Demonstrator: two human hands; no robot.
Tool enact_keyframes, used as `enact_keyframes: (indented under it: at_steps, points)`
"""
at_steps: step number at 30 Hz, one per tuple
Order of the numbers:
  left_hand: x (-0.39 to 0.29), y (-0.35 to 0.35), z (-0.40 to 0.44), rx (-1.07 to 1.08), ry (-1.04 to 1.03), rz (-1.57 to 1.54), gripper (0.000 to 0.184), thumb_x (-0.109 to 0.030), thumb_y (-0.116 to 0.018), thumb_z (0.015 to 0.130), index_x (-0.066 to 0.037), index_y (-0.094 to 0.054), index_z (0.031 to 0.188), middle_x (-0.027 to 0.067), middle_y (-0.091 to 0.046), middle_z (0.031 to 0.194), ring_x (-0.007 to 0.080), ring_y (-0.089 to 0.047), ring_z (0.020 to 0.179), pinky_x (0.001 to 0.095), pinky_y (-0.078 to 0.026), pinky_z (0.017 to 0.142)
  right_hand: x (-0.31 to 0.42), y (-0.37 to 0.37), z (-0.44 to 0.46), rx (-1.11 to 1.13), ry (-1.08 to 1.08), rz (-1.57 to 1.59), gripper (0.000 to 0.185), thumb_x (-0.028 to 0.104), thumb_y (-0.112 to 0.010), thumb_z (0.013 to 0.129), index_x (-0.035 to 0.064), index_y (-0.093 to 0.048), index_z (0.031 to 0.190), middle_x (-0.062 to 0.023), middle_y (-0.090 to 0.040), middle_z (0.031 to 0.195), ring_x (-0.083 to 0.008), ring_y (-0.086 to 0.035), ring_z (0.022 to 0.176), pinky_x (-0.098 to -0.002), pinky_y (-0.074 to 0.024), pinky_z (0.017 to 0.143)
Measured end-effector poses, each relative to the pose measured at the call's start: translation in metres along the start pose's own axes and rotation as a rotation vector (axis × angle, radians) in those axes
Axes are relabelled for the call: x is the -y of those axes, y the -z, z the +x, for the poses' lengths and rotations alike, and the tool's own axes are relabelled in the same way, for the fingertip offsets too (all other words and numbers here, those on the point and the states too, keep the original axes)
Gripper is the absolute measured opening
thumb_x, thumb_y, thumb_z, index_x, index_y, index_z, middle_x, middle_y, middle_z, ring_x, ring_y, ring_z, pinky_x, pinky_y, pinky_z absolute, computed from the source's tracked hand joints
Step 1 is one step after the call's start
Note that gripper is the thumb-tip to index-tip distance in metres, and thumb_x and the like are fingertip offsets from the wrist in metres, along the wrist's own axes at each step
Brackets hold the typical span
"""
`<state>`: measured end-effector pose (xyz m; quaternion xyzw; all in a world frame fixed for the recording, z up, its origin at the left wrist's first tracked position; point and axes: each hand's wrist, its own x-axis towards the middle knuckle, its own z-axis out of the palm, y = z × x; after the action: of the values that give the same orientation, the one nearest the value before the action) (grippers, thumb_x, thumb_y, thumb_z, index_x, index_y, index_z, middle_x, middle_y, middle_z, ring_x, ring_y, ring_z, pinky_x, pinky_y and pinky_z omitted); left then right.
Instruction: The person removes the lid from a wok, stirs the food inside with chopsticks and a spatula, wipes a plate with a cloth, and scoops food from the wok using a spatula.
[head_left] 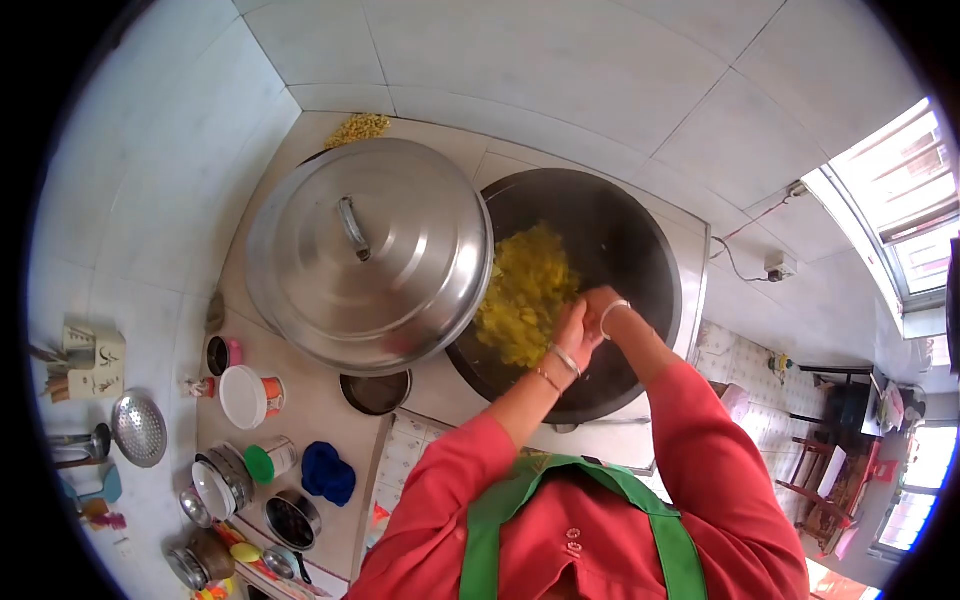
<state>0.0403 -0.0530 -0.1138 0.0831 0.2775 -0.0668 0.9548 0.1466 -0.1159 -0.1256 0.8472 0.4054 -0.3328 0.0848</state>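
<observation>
My left hand (572,326) and my right hand (601,301) are close together above a large dark wok (632,250). The fingers of both look closed, and what they hold, if anything, is hidden between them. Beside and below them, a heap of yellow-green chopped food (525,295) covers the left part of the wok and is partly blurred. A large domed metal lid (420,230) with a bar handle rests to the left, its edge overlapping the wok's rim.
On the counter at left are a white tub (243,398), a green-lidded jar (262,463), a blue cloth-like item (328,473) and a dark pot (293,519). A skimmer (139,430) hangs on the wall. Yellow bits (358,129) lie behind the lid. A socket (780,266) is at right.
</observation>
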Motion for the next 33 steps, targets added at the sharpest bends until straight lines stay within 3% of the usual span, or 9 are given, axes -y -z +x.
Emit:
enact_keyframes:
  at_steps: [9, 12, 14, 19, 23, 25, 27, 29, 33]
  points:
    - [0.054, -0.037, -0.038, 0.290, 0.390, 0.019, 0.023, -0.025, -0.043, 0.090, -0.006, -0.051, 0.100, 0.0092, -0.058, 0.095, 0.0210, -0.057, 0.086, 0.0351, -0.046, 0.076, -0.060, 0.017, -0.103, 0.436, -0.125, 0.190, 0.013, 0.008, -0.063, 0.063, 0.0030, -0.064, 0.075, -0.0080, -0.061, 0.070, -0.0146, -0.055, 0.060, -0.0308, -0.0440, 0.047]
    - [0.068, -0.023, -0.059, 0.217, 0.481, 0.043, 0.021, -0.023, -0.043, 0.089, -0.005, -0.051, 0.099, 0.0099, -0.057, 0.094, 0.0211, -0.056, 0.086, 0.0329, -0.046, 0.074, -0.058, -0.037, -0.110, 0.628, -0.413, 0.820, 0.013, 0.007, -0.062, 0.062, 0.0038, -0.064, 0.074, -0.0062, -0.060, 0.068, -0.0131, -0.052, 0.058, -0.0298, -0.0425, 0.045]
    - [0.058, -0.004, -0.066, 0.120, 0.461, -0.029, 0.019, -0.020, -0.044, 0.088, -0.005, -0.051, 0.098, 0.0097, -0.057, 0.091, 0.0205, -0.055, 0.085, 0.0346, -0.046, 0.074, -0.035, -0.058, -0.097, 0.336, 0.288, 0.234, 0.018, 0.018, -0.062, 0.064, 0.0040, -0.064, 0.076, -0.0132, -0.063, 0.074, -0.0219, -0.057, 0.059, -0.0369, -0.0467, 0.054]
    - [0.000, 0.060, -0.032, -0.054, 0.219, -0.173, 0.014, -0.017, -0.045, 0.086, -0.007, -0.052, 0.094, 0.0081, -0.057, 0.087, 0.0189, -0.053, 0.081, 0.0370, -0.045, 0.073, 0.020, -0.079, -0.004, 0.305, -0.391, 1.528, 0.019, 0.018, -0.063, 0.063, 0.0040, -0.065, 0.075, -0.0124, -0.063, 0.074, -0.0222, -0.061, 0.068, -0.0366, -0.0475, 0.057]
    - [-0.021, 0.019, -0.009, -0.013, -0.039, 0.022, 0.013, -0.017, -0.047, 0.086, -0.007, -0.052, 0.093, 0.0078, -0.057, 0.088, 0.0185, -0.053, 0.083, 0.0349, -0.044, 0.075, 0.036, 0.000, -0.016, -0.056, -0.075, 0.181, 0.027, 0.014, -0.059, 0.066, 0.0054, -0.063, 0.091, -0.0138, -0.063, 0.079, -0.0202, -0.062, 0.070, -0.0366, -0.0476, 0.057]
    - [-0.018, -0.008, -0.018, 0.032, -0.003, 0.047, 0.014, -0.017, -0.047, 0.086, -0.006, -0.053, 0.093, 0.0078, -0.058, 0.089, 0.0185, -0.054, 0.083, 0.0341, -0.044, 0.076, 0.006, -0.009, -0.024, -0.408, 0.146, 0.465, 0.027, 0.009, -0.056, 0.069, 0.0060, -0.060, 0.096, -0.0137, -0.064, 0.084, -0.0188, -0.062, 0.070, -0.0336, -0.0478, 0.056]
    - [-0.002, -0.012, -0.021, 0.108, 0.081, 0.045, 0.016, -0.018, -0.048, 0.086, -0.005, -0.053, 0.096, 0.0071, -0.058, 0.092, 0.0190, -0.054, 0.085, 0.0324, -0.043, 0.077, -0.039, -0.035, -0.024, -0.157, 0.152, 0.743, 0.019, 0.009, -0.054, 0.075, 0.0028, -0.059, 0.092, -0.0121, -0.061, 0.079, -0.0160, -0.057, 0.059, -0.0269, -0.0454, 0.046]
    - [0.015, -0.027, -0.047, 0.175, 0.186, 0.089, 0.017, -0.016, -0.049, 0.086, -0.005, -0.053, 0.098, 0.0059, -0.058, 0.093, 0.0180, -0.054, 0.085, 0.0337, -0.044, 0.079, -0.066, -0.058, -0.046, 0.260, -0.595, 2.434, 0.013, 0.008, -0.049, 0.081, -0.0005, -0.056, 0.087, -0.0097, -0.054, 0.072, -0.0124, -0.046, 0.048, -0.0198, -0.0377, 0.035]
    - [0.051, -0.023, -0.076, 0.063, 0.409, 0.009, 0.013, -0.015, -0.049, 0.086, -0.006, -0.054, 0.093, 0.0053, -0.058, 0.090, 0.0172, -0.055, 0.082, 0.0348, -0.045, 0.079, -0.032, -0.032, -0.118, 0.412, -0.875, 2.182, 0.017, 0.011, -0.042, 0.087, -0.0040, -0.051, 0.091, -0.0123, -0.050, 0.075, -0.0083, -0.043, 0.046, -0.0126, -0.0302, 0.030]
